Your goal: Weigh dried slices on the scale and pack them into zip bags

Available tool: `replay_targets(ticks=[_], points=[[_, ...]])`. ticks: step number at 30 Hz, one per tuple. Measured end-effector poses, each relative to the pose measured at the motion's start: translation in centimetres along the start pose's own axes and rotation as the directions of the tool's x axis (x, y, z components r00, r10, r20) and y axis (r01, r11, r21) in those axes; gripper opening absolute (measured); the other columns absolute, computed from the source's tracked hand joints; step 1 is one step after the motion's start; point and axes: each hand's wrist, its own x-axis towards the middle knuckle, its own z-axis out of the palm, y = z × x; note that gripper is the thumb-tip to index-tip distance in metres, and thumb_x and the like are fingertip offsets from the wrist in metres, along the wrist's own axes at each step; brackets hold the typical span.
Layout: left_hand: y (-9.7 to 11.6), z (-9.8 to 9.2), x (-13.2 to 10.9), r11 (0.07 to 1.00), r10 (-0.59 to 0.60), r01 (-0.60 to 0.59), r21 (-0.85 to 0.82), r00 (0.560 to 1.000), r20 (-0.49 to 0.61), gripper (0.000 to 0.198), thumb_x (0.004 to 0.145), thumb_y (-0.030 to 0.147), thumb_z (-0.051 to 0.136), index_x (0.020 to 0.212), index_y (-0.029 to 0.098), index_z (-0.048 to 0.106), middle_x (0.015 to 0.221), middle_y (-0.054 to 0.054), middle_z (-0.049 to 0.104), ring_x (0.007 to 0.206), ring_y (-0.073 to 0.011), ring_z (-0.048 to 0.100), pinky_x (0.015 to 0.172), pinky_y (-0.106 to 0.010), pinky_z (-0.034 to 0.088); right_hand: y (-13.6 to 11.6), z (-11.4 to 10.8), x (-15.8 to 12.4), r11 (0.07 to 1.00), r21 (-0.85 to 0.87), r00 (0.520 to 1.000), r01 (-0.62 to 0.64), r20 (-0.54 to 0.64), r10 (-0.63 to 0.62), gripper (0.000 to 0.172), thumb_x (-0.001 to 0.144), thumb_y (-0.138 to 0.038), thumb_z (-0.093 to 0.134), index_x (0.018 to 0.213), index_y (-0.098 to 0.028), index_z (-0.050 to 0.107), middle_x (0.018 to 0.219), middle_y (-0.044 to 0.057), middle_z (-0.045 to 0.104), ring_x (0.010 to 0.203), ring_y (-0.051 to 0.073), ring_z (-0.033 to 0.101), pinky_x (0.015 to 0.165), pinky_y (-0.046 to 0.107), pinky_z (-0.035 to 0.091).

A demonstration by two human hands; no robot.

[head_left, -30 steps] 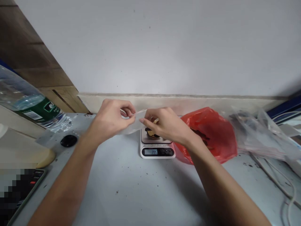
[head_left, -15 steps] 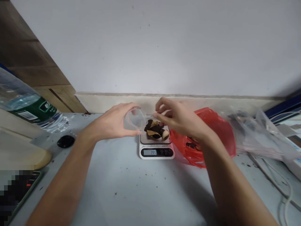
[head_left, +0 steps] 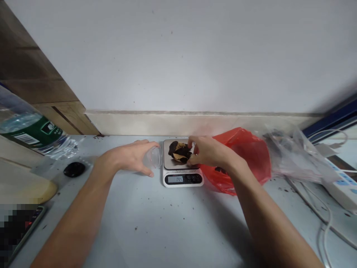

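Observation:
A white digital kitchen scale (head_left: 182, 172) sits near the wall, its display showing digits like 144. Curled dried peel (head_left: 180, 152), dark on one side and tan on the other, is heaped on its plate. My right hand (head_left: 208, 150) reaches in from the right, thumb and fingers closed on the right side of this heap. Left of the scale, my left hand (head_left: 133, 158) curves its thumb and fingers around a clear plastic cup (head_left: 153, 158). That hand covers much of the cup.
Behind my right wrist lies an open red plastic bag (head_left: 253, 156) with dark pieces inside. Clear plastic bags (head_left: 298, 156), a power strip (head_left: 344, 186) and cables (head_left: 326, 219) are further right. At left are a large water bottle (head_left: 36, 130), a black round lid (head_left: 74, 169) and a phone (head_left: 23, 234).
My left hand has lowered the cup and moved it slightly left of the scale. My right hand has come down from above the scale onto the peel.

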Motion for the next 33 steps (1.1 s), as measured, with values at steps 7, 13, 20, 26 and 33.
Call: replay_targets(ticks=[7, 13, 20, 26, 33], points=[[0.9, 0.0, -0.4, 0.999, 0.034, -0.034, -0.004, 0.999, -0.015, 0.096, 0.071, 0.049, 0.073, 0.157, 0.029, 0.038, 0.155, -0.012, 0.053, 0.138, -0.0365, 0.051, 0.109, -0.047, 0.045, 0.6, -1.2, -0.6, 0.981, 0.195, 0.999, 0.014, 0.046, -0.023, 0.026, 0.075, -0.011, 0.071, 0.096, -0.023, 0.062, 0.088, 0.001, 0.073, 0.076, 0.018, 0.067, 0.062, 0.026, 0.047], [0.8, 0.3, -0.2, 1.0, 0.013, -0.012, 0.013, 1.0, -0.019, 0.096, 0.071, 0.05, 0.074, 0.158, 0.03, 0.037, 0.153, -0.012, 0.055, 0.136, -0.0364, 0.053, 0.105, -0.044, 0.048, 0.0, -0.5, -0.3, 0.999, 0.044, 1.0, -0.026, -0.011, 0.027, 0.03, 0.076, -0.025, 0.08, 0.101, -0.023, 0.063, 0.098, 0.004, 0.073, 0.082, 0.019, 0.067, 0.066, 0.026, 0.047], [0.9, 0.3, -0.4, 1.0, 0.007, -0.006, 0.01, 0.999, -0.035, 0.089, 0.073, 0.046, 0.075, 0.155, 0.031, 0.043, 0.155, -0.011, 0.054, 0.135, -0.035, 0.055, 0.106, -0.043, 0.047, 0.0, 0.0, 0.3, 0.999, 0.016, 0.999, -0.029, 0.029, 0.028, 0.029, 0.076, -0.012, 0.068, 0.103, -0.022, 0.065, 0.092, 0.004, 0.071, 0.079, 0.019, 0.065, 0.063, 0.026, 0.046], [0.2, 0.3, -0.6, 0.999, 0.026, -0.023, 0.043, 0.998, -0.061, 0.089, 0.073, 0.053, 0.075, 0.154, 0.033, 0.044, 0.151, -0.011, 0.057, 0.133, -0.0347, 0.056, 0.105, -0.041, 0.048, 0.0, -0.7, 0.0, 0.999, 0.022, 0.999, -0.041, -0.002, 0.041, 0.022, 0.076, -0.013, 0.069, 0.096, -0.022, 0.068, 0.09, 0.004, 0.073, 0.081, 0.02, 0.068, 0.065, 0.027, 0.048], [0.7, -0.1, -1.2, 0.997, 0.033, -0.029, 0.065, 0.997, -0.066, 0.086, 0.075, 0.056, 0.073, 0.153, 0.029, 0.047, 0.149, -0.012, 0.059, 0.131, -0.0346, 0.058, 0.104, -0.04, 0.049, 1.1, -3.2, -2.9, 0.982, 0.052, 0.982, 0.183, -0.066, -0.179, 0.019, 0.087, -0.015, 0.064, 0.101, -0.026, 0.071, 0.091, 0.001, 0.077, 0.08, 0.018, 0.07, 0.071, 0.028, 0.052]])
